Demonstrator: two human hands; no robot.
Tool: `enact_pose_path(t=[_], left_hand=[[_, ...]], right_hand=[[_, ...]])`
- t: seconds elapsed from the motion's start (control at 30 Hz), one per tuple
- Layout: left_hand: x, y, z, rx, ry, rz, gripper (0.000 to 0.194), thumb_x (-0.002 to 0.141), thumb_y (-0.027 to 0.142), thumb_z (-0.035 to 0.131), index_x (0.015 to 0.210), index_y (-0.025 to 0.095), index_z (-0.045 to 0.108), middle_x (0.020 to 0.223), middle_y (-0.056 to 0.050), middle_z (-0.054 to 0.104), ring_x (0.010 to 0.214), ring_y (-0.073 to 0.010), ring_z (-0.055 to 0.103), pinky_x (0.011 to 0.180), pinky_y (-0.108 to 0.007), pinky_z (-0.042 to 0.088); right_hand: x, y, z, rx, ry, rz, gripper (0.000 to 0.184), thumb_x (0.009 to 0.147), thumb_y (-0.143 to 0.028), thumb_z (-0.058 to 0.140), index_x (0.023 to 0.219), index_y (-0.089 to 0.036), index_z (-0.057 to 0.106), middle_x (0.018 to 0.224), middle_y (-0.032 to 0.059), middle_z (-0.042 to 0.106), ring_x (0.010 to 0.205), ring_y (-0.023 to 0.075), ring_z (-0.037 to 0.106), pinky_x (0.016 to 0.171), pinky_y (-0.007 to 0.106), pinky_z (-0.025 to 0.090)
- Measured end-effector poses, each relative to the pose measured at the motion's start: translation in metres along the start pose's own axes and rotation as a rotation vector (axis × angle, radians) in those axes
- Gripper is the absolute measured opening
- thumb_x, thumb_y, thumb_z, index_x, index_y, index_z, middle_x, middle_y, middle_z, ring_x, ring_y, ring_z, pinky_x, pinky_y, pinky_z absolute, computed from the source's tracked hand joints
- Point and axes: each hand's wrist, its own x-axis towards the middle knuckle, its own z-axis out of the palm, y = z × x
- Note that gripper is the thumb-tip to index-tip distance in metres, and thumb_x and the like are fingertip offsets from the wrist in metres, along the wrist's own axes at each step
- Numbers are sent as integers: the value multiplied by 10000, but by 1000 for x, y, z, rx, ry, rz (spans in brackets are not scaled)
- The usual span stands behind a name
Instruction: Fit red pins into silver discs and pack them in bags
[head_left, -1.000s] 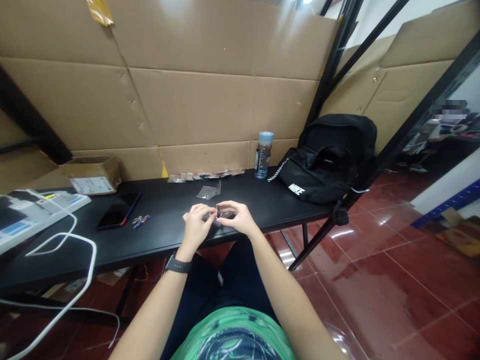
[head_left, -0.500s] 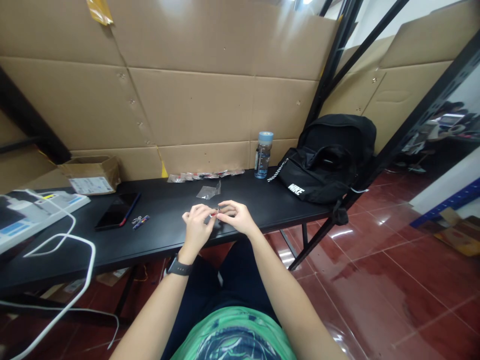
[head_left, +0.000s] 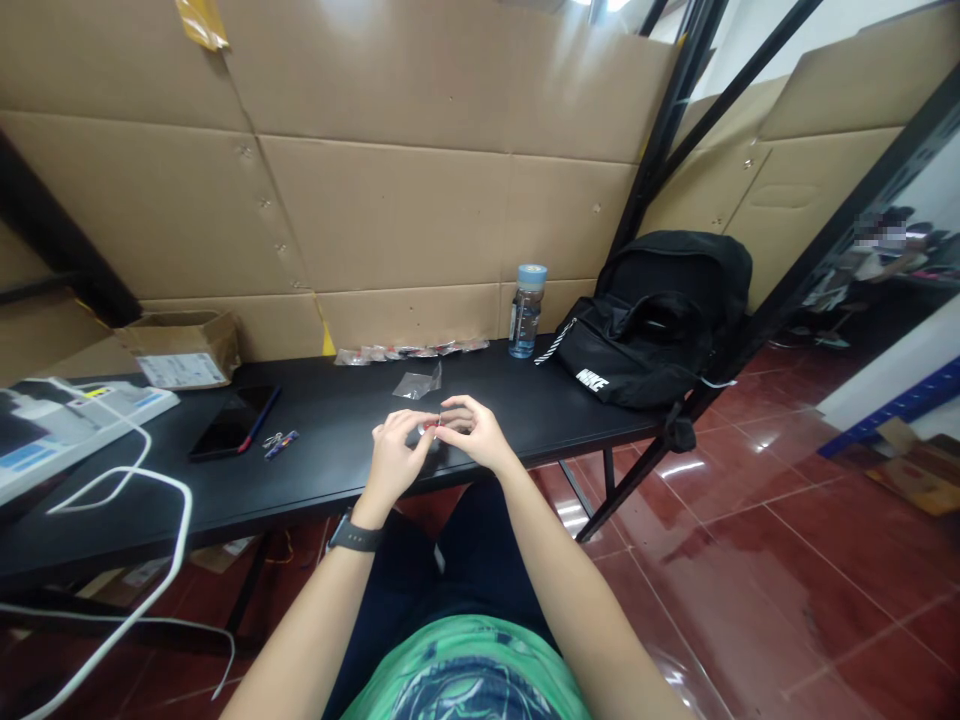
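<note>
Near the front edge of the black table [head_left: 330, 470], my left hand [head_left: 397, 450] and my right hand [head_left: 476, 437] meet fingertip to fingertip. Between them is a small red-and-silver item [head_left: 429, 427], pinched by both; fingers cover most of it, and its kind is too small to make out. A clear plastic bag [head_left: 417, 384] lies just beyond my hands. Farther back, a row of small clear packets [head_left: 409, 352] with reddish contents runs along the cardboard wall. To the left lie a small purple item [head_left: 282, 446] and some little metal pieces [head_left: 273, 438].
A black phone [head_left: 235, 422], an open cardboard box [head_left: 187, 350] and a white power strip [head_left: 90, 430] with a loose white cable [head_left: 184, 510] occupy the left. A water bottle [head_left: 526, 312] and black backpack [head_left: 652, 320] stand at the right, near the metal frame.
My fingers have shifted slightly around the small red-and-silver item, and the left fingertips are a little more raised. The things on the table stay where they were.
</note>
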Motion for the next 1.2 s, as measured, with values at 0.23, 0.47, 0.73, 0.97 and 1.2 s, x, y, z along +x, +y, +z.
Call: enact_pose_path(t=[0.23,0.47,0.73,0.97,1.2], left_hand=[[3,-8,-7,-143,-156,118,483,927,351,726,1401,304,641,1453,-83,641,1382,-294,558,1164,-457,447],[1,-12,-6,-205,-53,78,451,812,379,878,1238,310,749,1274,-63,741,1247,-291,637,1106,-452,511],[0,-7,-4,-167,-15,38,384,809,360,861,1162,278,735,1216,-57,751,1174,-285,666,1059,-447,518],[1,-8,-2,-108,-38,-101,364,807,348,844,1143,283,718,1189,-17,770,1108,-256,708,1012,-391,513],[0,4,4,99,-17,-75,129,934,336,728,1034,305,804,1178,-35,790,1192,-288,662,1053,-456,436]], right_hand=[[-2,-6,0,-54,-56,-20,355,736,-443,894,903,-208,686,912,36,779,781,191,738,765,328,597],[1,-2,-5,-52,-142,-44,264,888,-459,766,948,-203,740,1007,51,784,883,210,742,865,350,579],[3,-3,-6,-222,-67,-167,171,926,-362,698,864,-204,710,1295,100,674,1046,216,698,857,339,562],[3,-4,-7,-279,13,-166,155,926,-339,667,844,-207,672,1258,97,661,1071,213,675,831,320,544],[4,-7,4,-378,33,-172,130,923,-302,649,841,-207,683,1207,88,682,1063,206,682,820,312,551]])
